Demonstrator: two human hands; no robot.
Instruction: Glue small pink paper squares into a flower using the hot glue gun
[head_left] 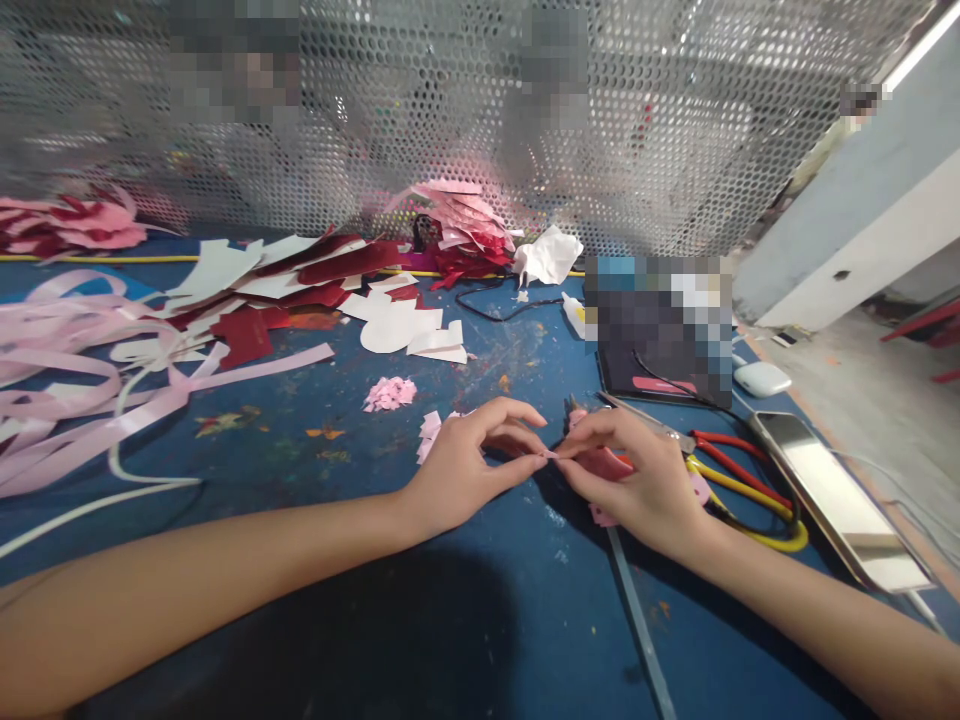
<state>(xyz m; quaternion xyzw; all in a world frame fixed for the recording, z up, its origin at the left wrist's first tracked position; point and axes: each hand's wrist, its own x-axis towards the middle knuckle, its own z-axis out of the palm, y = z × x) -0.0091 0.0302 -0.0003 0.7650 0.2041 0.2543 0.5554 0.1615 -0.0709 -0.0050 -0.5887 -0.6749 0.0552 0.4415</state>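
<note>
Between the fingertips of both hands is a tiny pink piece [552,455], too small to tell if it is paper or ribbon. My left hand [480,450] pinches one side of it, thumb against fingers. On the other side my right hand [634,475] pinches it too. A pile of small pink pieces [390,394] lies beyond my left hand, and more pink pieces [429,436] show partly behind that hand. Under and behind my right hand are pliers with red handles [731,447] and yellow handles [750,495], partly hidden.
Pink ribbon [82,370] coils at the left. White and dark red cut pieces [247,275] lie behind it, before a perforated metal screen [420,120]. A phone [840,500], a white case [761,378] and a dark box [645,370] are at the right. A grey strip [637,620] lies in front.
</note>
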